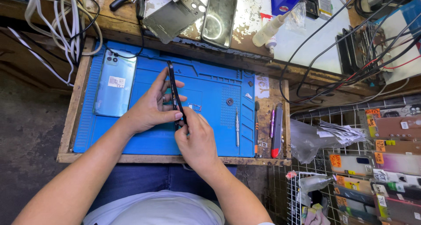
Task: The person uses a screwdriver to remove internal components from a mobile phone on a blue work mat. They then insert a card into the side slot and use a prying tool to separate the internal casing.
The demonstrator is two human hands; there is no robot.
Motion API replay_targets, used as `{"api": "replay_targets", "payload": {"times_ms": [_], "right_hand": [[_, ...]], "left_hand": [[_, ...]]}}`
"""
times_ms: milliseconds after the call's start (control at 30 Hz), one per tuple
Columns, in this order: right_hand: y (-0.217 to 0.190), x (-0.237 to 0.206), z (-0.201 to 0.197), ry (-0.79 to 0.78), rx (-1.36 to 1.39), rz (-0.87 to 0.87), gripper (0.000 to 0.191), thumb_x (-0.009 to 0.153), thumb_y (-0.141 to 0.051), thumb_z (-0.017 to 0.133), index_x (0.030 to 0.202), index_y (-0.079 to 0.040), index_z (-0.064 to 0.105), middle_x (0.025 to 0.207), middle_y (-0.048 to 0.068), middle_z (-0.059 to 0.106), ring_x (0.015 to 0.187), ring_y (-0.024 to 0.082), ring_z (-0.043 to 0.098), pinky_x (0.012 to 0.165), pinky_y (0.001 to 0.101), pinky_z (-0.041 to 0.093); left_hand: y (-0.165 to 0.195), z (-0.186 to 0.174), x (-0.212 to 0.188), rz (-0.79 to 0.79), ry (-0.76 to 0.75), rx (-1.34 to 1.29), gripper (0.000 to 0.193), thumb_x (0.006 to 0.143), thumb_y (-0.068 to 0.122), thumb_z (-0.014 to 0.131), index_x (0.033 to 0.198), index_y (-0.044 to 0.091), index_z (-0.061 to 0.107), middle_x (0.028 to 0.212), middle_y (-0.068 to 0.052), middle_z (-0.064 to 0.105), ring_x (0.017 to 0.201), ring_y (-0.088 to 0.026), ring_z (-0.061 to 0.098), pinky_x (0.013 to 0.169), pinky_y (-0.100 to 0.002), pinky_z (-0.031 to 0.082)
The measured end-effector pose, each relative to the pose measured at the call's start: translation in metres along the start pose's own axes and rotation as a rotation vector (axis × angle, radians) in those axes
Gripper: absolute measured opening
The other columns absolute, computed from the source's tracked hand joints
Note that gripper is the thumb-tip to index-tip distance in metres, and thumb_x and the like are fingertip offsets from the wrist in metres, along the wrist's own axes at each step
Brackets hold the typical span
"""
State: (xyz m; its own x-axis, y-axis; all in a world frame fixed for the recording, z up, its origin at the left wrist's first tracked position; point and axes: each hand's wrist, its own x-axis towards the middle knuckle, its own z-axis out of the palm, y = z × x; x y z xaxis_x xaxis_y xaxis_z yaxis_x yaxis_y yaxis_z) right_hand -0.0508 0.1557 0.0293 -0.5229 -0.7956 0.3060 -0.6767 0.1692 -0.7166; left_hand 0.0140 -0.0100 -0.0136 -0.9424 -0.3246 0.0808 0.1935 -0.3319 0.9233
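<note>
I hold a thin black phone (171, 82) on its edge above the blue work mat (210, 133). My left hand (153, 105) grips its side, fingers spread along the body and thumb near the lower end. My right hand (197, 141) pinches the phone's lower end from below. A light blue phone back cover (112, 86) lies flat on the mat's left part. A small card tray (195, 107) rests on the mat just right of my hands.
A screwdriver (237, 126), a purple pen tool (272, 122) and a red-tipped tool (277, 133) lie at the mat's right. Behind are a dark phone (219, 16), a grey back panel (173, 16), a white bottle (269, 29) and cables (66, 18). Packaged cases (386, 163) hang right.
</note>
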Motion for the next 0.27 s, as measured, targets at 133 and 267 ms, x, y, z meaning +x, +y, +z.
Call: {"api": "replay_targets", "payload": {"times_ms": [133, 267], "right_hand": [[0.0, 0.0, -0.003, -0.018, 0.025, -0.01, 0.042, 0.085, 0.007, 0.061, 0.127, 0.001, 0.06, 0.097, 0.017, 0.068, 0.087, 0.031, 0.069, 0.076, 0.0398, 0.055], [0.005, 0.007, -0.015, -0.05, 0.234, 0.142, 0.043, 0.09, 0.0, 0.063, 0.133, -0.001, 0.061, 0.119, 0.017, 0.071, 0.101, 0.028, 0.072, 0.079, 0.0336, 0.061]], "left_hand": [[-0.002, 0.0, -0.003, 0.034, 0.03, 0.058, 0.13, 0.074, 0.003, 0.082, 0.164, 0.026, -0.009, 0.145, -0.012, 0.043, 0.119, -0.022, 0.06, 0.094, -0.038, 0.059], [-0.003, -0.003, -0.009, 0.107, 0.077, 0.268, 0.133, 0.073, 0.006, 0.086, 0.167, 0.026, -0.006, 0.141, -0.014, 0.047, 0.115, -0.022, 0.061, 0.097, -0.037, 0.06]]}}
